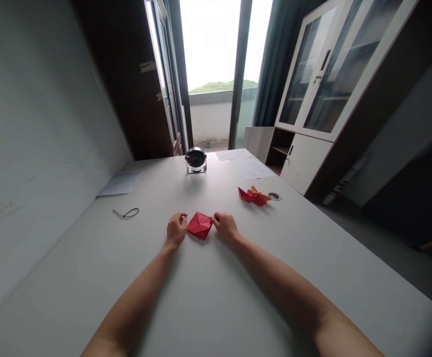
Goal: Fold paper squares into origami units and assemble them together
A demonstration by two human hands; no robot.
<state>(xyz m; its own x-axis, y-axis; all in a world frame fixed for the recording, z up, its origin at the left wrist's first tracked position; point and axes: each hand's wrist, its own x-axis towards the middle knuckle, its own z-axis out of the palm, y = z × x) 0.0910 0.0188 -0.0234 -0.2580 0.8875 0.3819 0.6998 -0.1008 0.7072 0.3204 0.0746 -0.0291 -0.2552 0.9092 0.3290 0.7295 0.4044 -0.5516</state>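
Note:
A red sheet of origami paper (200, 225), folded into a diamond with crease lines, lies on the white table between my two hands. My right hand (224, 225) pinches its right corner between thumb and fingers. Beside the left corner, my left hand (176, 228) rests with its fingers loosely curled and a small gap between the tips; whether it touches the paper is hard to make out. Farther right on the table sit folded paper pieces, red ones (251, 197) and an orange one (262, 194) close together.
A round black device on a silver stand (196, 159) stands toward the table's far edge. Paper sheets lie at the far right (255, 168) and far left (119, 184). A thin black loop (130, 213) is on the left. Near the origami is a cable hole (275, 197).

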